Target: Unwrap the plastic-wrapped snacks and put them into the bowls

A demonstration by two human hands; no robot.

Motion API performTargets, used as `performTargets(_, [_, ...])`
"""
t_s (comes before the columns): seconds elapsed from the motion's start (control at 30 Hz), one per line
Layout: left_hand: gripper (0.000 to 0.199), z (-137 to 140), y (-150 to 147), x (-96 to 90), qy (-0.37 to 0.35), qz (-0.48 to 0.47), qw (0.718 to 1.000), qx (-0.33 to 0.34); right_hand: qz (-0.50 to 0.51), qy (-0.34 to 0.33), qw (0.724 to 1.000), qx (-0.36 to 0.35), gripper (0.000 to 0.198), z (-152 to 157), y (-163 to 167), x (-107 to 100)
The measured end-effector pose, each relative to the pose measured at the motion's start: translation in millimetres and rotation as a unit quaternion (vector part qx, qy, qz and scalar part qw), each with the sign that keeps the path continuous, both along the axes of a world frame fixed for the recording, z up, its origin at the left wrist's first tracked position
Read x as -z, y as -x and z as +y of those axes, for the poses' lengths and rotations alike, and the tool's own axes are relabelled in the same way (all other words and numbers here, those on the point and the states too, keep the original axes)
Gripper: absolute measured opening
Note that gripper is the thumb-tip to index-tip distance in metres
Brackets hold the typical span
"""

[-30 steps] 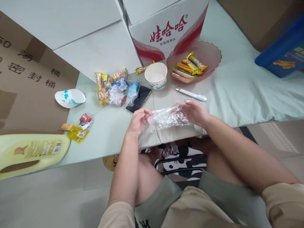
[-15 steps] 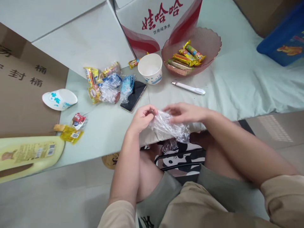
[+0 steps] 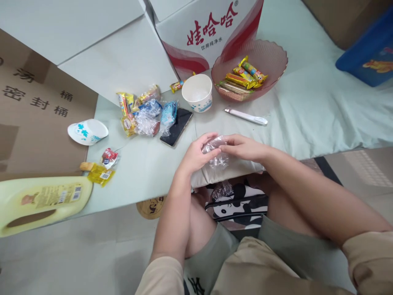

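Between my two hands, above the table's front edge, is a crumpled clear plastic wrap (image 3: 218, 160). My left hand (image 3: 201, 152) curls its thumb and fingers around the wrap's left side. From the right, my right hand (image 3: 241, 146) presses its fingers against the same wrap. Beyond my hands lie a white utility knife (image 3: 246, 116) and a black phone (image 3: 178, 128). A paper cup (image 3: 198, 94) stands upright just behind them. Wrapped snacks (image 3: 141, 110) are heaped left of the phone, one blue packet partly over it.
A pink glass bowl (image 3: 260, 55) holds several yellow-wrapped sticks. A cut paper cup (image 3: 88, 132) and opened wrappers (image 3: 102, 174) lie left, near a pale yellow jug (image 3: 66, 186). Cartons (image 3: 215, 37) stand behind; a blue container (image 3: 368, 53) is at right. Below hangs a panda-print bag (image 3: 236, 205).
The plastic wrap has been gathered from a loose, spread sheet into a smaller bunch. My hands have come closer together around it. The view has shifted slightly.
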State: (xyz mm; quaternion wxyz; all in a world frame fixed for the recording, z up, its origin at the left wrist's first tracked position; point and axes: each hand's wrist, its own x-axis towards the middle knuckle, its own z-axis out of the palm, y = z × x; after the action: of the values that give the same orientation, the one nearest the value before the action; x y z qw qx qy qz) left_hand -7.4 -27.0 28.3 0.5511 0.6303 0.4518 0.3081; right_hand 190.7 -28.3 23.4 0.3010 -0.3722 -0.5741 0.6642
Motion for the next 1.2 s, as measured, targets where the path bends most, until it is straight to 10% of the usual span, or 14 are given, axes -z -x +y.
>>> performTargets(0.3, [0.027, 18, 5, 13.7, 0.018, 0.012, 0.994, -0.106, 0.046, 0.127, 0.987, 0.082, 0.024, 3, 7, -5])
performTargets(0.5, [0.024, 20, 10, 12.9, 0.006, -0.012, 0.976, -0.219, -0.086, -0.075, 0.967, 0.230, 0.036, 9, 4, 2])
performTargets(1.2, [0.051, 14, -33, -4.6, 0.113, -0.133, 0.965, -0.198, 0.052, 0.020, 0.982, 0.181, 0.032, 13, -18, -7])
